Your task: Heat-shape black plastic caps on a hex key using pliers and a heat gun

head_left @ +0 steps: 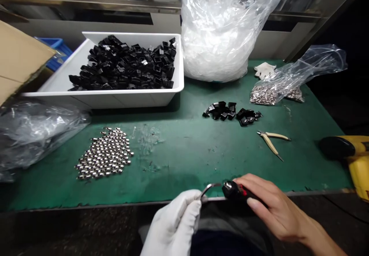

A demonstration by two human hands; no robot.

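My left hand, in a white fabric glove, pinches a curved metal hook at the front edge of the green mat. My bare right hand grips a small black plastic part with a red mark and a shiny metal end. The hook's tip reaches toward that metal end, and I cannot tell whether they touch. Nearest to my hands lie tan-handled side cutters and a small heap of black plastic pieces.
A spread of shiny metal beads lies on the mat's left. Behind stand a white tub of black parts and a large bag of clear plastic. A yellow power tool sits at the right edge.
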